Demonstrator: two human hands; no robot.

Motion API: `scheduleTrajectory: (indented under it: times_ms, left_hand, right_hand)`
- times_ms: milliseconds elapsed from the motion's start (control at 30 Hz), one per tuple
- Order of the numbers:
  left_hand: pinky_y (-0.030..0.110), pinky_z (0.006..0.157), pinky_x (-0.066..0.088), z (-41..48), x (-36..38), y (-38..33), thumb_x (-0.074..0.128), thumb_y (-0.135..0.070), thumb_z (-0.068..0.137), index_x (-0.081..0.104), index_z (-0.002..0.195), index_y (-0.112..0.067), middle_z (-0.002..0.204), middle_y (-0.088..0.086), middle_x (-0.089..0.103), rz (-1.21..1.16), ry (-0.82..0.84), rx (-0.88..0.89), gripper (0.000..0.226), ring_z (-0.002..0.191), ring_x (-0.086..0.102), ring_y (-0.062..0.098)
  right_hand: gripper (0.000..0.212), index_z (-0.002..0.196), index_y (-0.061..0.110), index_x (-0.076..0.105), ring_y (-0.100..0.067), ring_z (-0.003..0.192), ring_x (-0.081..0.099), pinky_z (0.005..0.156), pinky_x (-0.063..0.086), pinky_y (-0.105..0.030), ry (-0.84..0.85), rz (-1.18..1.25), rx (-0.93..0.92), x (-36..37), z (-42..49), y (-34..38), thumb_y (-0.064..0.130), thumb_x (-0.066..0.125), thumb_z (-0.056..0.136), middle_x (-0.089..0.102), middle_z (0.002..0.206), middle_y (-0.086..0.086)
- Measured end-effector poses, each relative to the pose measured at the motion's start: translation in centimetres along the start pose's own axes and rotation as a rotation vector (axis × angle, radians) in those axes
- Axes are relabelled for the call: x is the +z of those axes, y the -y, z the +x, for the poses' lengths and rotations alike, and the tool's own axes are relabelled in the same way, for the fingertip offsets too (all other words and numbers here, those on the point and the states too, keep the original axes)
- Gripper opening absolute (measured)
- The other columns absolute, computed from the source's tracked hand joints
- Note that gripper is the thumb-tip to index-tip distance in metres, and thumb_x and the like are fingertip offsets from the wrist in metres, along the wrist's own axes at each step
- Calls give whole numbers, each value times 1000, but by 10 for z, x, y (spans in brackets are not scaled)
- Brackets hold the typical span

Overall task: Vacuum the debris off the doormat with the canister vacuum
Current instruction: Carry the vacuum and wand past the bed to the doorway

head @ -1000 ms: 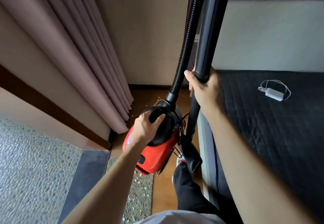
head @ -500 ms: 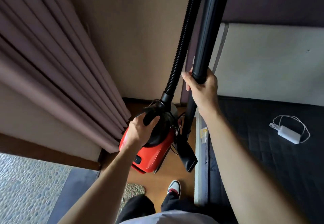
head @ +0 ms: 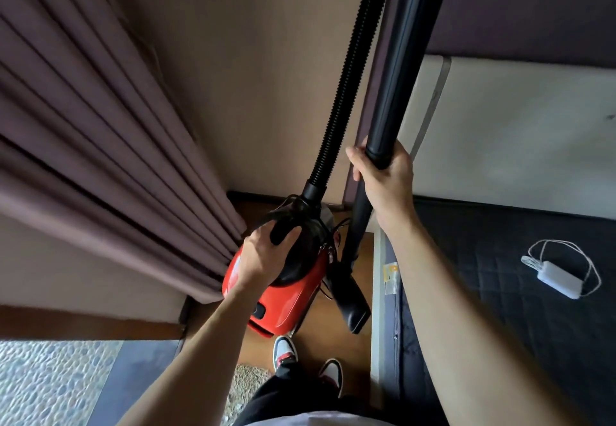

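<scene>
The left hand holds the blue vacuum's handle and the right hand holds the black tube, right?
No. The head view shows the vacuum is red, not blue. The left hand holds its handle; the right hand holds the black tube.

The only view comes from a wide-angle camera on the person's head, tilted steeply down and forward along both forearms. It sits close above the left hand point(head: 263, 255) on the canister vacuum point(head: 286, 302) and nearer still to the right hand point(head: 383, 178) round the wand point(head: 406, 58), which rises past the lens. The curtain point(head: 100, 125) fills the left, the bed point(head: 500, 275) the right, and the shoes point(head: 283, 352) the near edge.
</scene>
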State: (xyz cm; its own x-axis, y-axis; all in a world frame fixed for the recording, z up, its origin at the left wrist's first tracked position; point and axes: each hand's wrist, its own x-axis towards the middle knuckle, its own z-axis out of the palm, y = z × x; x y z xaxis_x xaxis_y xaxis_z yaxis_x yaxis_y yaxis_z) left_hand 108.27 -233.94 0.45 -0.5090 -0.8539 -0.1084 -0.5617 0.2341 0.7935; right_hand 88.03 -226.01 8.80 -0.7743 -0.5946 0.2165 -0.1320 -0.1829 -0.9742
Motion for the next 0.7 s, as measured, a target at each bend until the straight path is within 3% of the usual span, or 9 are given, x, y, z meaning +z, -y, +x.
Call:
scheduleTrajectory:
  times_ms: [233, 400, 600, 700]
  left_hand:
    - [38, 78, 60, 28, -8, 14, 64, -48, 94, 69, 118, -20, 98, -5, 68, -28, 49, -14, 37, 90, 68, 17]
    - [15, 64, 47, 45, -7, 27, 63, -47, 95, 69, 115, -19, 96, -8, 66, -27, 58, -15, 34, 84, 64, 11]
    - [12, 63, 44, 70, 3, 53, 63, -46, 95, 68, 112, -19, 92, -12, 62, -39, 68, -39, 33, 78, 59, 0]
    - [17, 65, 48, 83, 20, 75, 64, -46, 94, 68, 110, -18, 92, -9, 65, -44, 66, -64, 33, 80, 62, 7]
  right_hand:
    - [18, 85, 16, 58, -14, 54, 53, 59, 48, -30, 6, -17, 5, 21, 18, -14, 9, 73, 90, 58, 61, 9]
    - [17, 87, 12, 57, -12, 55, 54, 60, 48, -29, 13, -42, 31, 38, 28, -31, 5, 73, 90, 58, 64, 6]
    - [15, 87, 4, 57, -11, 54, 52, 58, 46, -29, 26, -81, 55, 53, 44, -64, 1, 72, 92, 54, 63, -1]
    - [15, 88, 1, 59, -18, 57, 54, 60, 47, -34, 36, -102, 64, 53, 51, -95, 4, 73, 92, 55, 65, -6]
